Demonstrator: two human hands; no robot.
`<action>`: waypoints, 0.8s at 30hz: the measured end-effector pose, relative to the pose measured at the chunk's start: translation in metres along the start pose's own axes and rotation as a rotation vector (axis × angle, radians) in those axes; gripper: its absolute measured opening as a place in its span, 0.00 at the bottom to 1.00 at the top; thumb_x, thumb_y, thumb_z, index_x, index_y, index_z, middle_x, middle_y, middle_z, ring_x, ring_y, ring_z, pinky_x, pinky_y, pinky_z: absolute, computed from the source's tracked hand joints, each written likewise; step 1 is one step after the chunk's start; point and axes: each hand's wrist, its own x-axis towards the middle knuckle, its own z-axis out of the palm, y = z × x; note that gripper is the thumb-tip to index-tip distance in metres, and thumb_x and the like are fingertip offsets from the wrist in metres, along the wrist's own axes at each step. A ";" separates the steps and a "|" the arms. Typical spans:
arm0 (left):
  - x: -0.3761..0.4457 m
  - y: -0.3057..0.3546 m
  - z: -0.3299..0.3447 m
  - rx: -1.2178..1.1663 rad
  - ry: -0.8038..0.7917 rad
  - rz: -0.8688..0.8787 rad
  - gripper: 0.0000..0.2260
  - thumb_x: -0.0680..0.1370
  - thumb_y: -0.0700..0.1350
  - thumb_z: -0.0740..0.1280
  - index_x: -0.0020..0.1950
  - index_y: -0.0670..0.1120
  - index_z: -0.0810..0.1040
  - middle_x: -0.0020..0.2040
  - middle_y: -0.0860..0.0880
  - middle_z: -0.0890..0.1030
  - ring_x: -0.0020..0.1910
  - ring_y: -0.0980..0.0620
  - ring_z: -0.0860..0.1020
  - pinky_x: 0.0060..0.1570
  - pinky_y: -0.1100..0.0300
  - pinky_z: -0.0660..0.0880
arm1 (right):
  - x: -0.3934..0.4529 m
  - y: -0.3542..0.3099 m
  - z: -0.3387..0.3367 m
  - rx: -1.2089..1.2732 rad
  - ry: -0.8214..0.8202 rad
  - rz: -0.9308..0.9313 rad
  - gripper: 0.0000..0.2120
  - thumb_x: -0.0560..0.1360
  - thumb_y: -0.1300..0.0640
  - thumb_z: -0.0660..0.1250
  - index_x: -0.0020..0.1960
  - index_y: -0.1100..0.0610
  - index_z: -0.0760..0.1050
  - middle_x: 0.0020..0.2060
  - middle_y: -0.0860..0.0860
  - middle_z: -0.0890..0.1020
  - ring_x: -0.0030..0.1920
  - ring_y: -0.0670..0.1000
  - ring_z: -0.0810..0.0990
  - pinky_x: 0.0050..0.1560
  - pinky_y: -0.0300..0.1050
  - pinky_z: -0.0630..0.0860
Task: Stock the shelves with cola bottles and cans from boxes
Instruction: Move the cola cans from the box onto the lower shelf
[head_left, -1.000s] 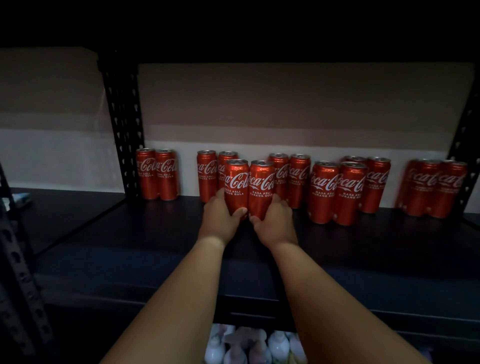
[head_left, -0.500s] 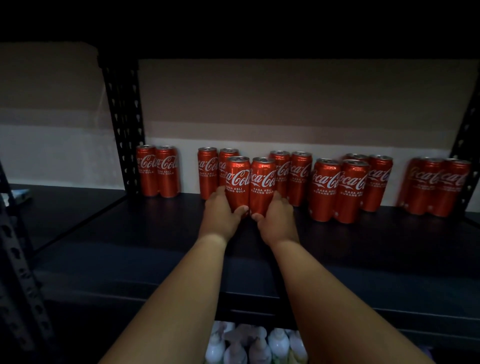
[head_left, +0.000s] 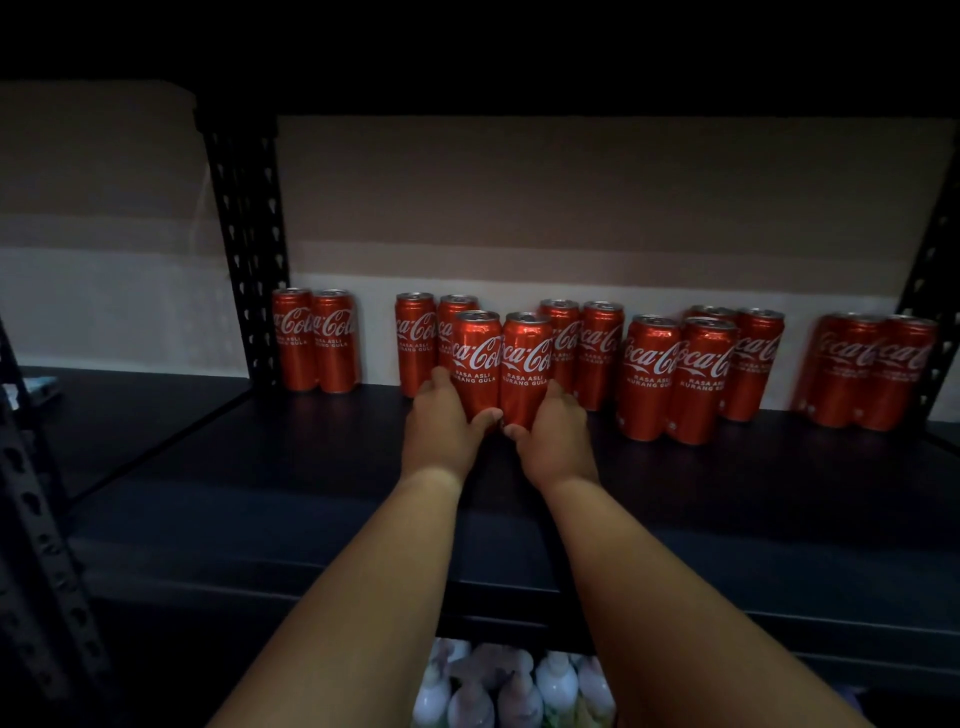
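Two upright Coca-Cola cans (head_left: 501, 364) are gripped low down, one by the left hand (head_left: 444, 423), one by the right hand (head_left: 553, 431), just in front of the back row of cans (head_left: 600, 353) on the shelf (head_left: 260, 467), fingers curled round each.

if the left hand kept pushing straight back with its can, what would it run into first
Most likely the back-row can directly behind the can that the left hand grips; the gap between them is hard to judge. Behind that is the wall.
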 end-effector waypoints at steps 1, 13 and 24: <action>-0.001 0.001 0.000 0.006 0.004 -0.001 0.29 0.73 0.50 0.79 0.68 0.43 0.70 0.65 0.42 0.78 0.64 0.42 0.78 0.62 0.49 0.75 | 0.000 0.000 0.000 -0.001 0.003 -0.002 0.32 0.75 0.60 0.75 0.75 0.61 0.64 0.69 0.59 0.73 0.68 0.59 0.74 0.68 0.50 0.70; -0.003 0.004 -0.002 0.025 -0.009 -0.003 0.29 0.74 0.51 0.78 0.69 0.43 0.69 0.66 0.42 0.77 0.65 0.41 0.77 0.63 0.48 0.74 | 0.001 0.000 0.001 -0.004 0.000 0.007 0.34 0.75 0.59 0.75 0.76 0.60 0.63 0.69 0.58 0.72 0.68 0.59 0.74 0.68 0.51 0.71; -0.005 0.005 -0.004 -0.005 -0.005 -0.023 0.29 0.73 0.50 0.79 0.67 0.42 0.72 0.65 0.41 0.79 0.64 0.42 0.79 0.62 0.47 0.77 | 0.000 -0.002 -0.001 -0.012 -0.015 0.020 0.34 0.76 0.60 0.73 0.77 0.60 0.60 0.70 0.59 0.72 0.69 0.59 0.73 0.68 0.50 0.70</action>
